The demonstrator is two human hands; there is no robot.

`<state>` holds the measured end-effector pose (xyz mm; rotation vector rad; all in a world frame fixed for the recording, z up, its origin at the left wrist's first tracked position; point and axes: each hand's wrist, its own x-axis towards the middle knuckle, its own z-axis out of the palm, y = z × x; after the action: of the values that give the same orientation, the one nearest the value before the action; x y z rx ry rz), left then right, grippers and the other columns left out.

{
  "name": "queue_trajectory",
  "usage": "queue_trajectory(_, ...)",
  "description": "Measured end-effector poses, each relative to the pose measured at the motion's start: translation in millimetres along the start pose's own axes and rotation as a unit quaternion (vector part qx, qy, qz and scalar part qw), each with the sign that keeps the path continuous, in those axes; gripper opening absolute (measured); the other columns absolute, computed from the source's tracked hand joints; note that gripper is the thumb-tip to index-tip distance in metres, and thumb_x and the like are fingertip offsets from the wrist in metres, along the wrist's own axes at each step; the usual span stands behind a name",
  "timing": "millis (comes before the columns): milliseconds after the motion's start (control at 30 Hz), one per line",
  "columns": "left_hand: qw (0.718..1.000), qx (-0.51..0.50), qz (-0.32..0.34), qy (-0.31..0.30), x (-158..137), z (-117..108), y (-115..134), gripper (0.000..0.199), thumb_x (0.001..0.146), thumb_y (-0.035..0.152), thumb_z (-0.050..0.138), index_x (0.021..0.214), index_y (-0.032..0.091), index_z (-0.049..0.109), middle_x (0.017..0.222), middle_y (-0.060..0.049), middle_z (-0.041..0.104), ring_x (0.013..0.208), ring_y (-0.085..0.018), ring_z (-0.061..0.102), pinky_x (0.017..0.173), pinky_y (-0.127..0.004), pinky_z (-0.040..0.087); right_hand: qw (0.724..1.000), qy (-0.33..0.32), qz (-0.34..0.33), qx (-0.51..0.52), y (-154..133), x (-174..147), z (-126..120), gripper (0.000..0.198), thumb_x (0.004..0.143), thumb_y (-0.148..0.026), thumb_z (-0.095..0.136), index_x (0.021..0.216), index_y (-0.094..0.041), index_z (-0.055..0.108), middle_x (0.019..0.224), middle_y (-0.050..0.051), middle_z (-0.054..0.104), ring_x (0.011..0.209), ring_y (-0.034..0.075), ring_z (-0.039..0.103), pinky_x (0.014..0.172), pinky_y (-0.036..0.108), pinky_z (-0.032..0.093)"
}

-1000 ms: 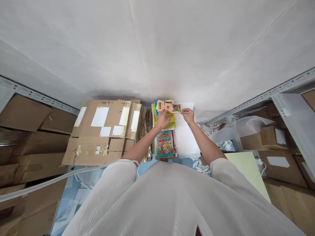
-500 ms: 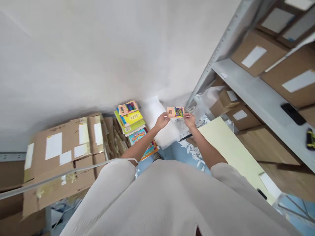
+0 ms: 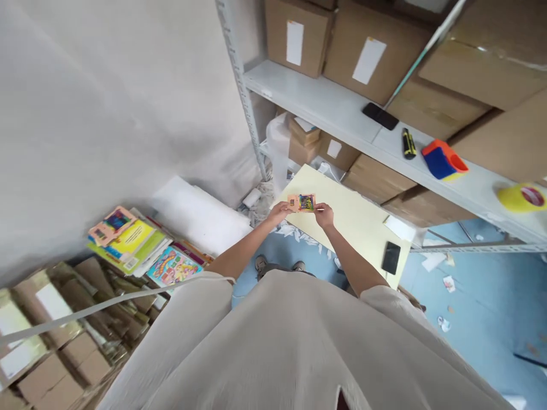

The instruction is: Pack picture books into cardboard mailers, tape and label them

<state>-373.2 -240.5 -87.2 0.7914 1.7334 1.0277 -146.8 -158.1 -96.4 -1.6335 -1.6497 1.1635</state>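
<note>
A small pinkish-orange printed booklet or card (image 3: 301, 203) with a dark, colourful picture is stretched between my two hands. My left hand (image 3: 279, 212) pinches its left end, and my right hand (image 3: 323, 214) grips the right end. It is held up above the near end of a pale yellow tabletop (image 3: 337, 210). Whether it is one sheet or several pages, I cannot tell. Off to the left, a similar pinkish-orange piece (image 3: 114, 223) lies on top of a stack of colourful books (image 3: 137, 250), apart from my hands.
A black phone (image 3: 391, 257) and a white box (image 3: 399, 228) rest on the tabletop. The grey shelf (image 3: 316, 97) carries cardboard boxes (image 3: 294, 37), another phone (image 3: 380, 116), a utility knife (image 3: 409, 143) and yellow tape (image 3: 519, 197). Paper scraps litter the blue floor (image 3: 482, 290).
My view has swung right, from the wall and books towards the tabletop and shelf. Both hands have carried the pinkish-orange piece along and still hold its ends.
</note>
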Motion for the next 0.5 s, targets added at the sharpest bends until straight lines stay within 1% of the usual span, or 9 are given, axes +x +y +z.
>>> queue_trajectory(133, 0.996, 0.046, -0.048, -0.065, 9, 53, 10, 0.038, 0.080, 0.027, 0.095, 0.117, 0.023, 0.084, 0.139, -0.009, 0.083, 0.137, -0.032, 0.075, 0.118, -0.039, 0.057, 0.998, 0.042, 0.053, -0.002, 34, -9, -43, 0.012, 0.084, -0.020, 0.064, 0.090, -0.026, 0.072, 0.113, 0.008, 0.084, 0.093, 0.024, 0.079, 0.091, 0.038, 0.064)
queue_trajectory(267, 0.986, 0.079, -0.052, -0.139, 22, 94, 8, 0.043, 0.084, 0.025, 0.091, 0.126, 0.024, 0.082, 0.151, -0.010, 0.078, 0.142, -0.029, 0.072, 0.116, -0.033, 0.056, 0.992, 0.081, 0.099, -0.015, 60, -17, -71, 0.017, 0.084, -0.015, 0.063, 0.093, -0.026, 0.073, 0.115, 0.009, 0.084, 0.100, 0.025, 0.079, 0.090, 0.036, 0.063)
queue_trajectory(367, 0.975, 0.104, -0.052, -0.188, 33, 112, 3, 0.049, 0.084, 0.026, 0.089, 0.132, 0.025, 0.080, 0.156, -0.010, 0.076, 0.145, -0.027, 0.072, 0.116, -0.032, 0.055, 0.985, 0.094, 0.141, -0.032, 76, -20, -82, 0.018, 0.082, -0.014, 0.064, 0.092, -0.026, 0.073, 0.114, 0.009, 0.085, 0.102, 0.025, 0.079, 0.091, 0.035, 0.062)
queue_trajectory(500, 0.961, 0.134, -0.059, -0.234, 51, 123, -1, 0.053, 0.077, 0.033, 0.093, 0.128, 0.025, 0.081, 0.149, -0.011, 0.080, 0.141, -0.029, 0.074, 0.113, -0.033, 0.057, 0.977, 0.108, 0.182, -0.037, 91, -18, -82, 0.016, 0.078, -0.016, 0.067, 0.089, -0.026, 0.073, 0.105, 0.007, 0.085, 0.098, 0.025, 0.079, 0.090, 0.036, 0.063)
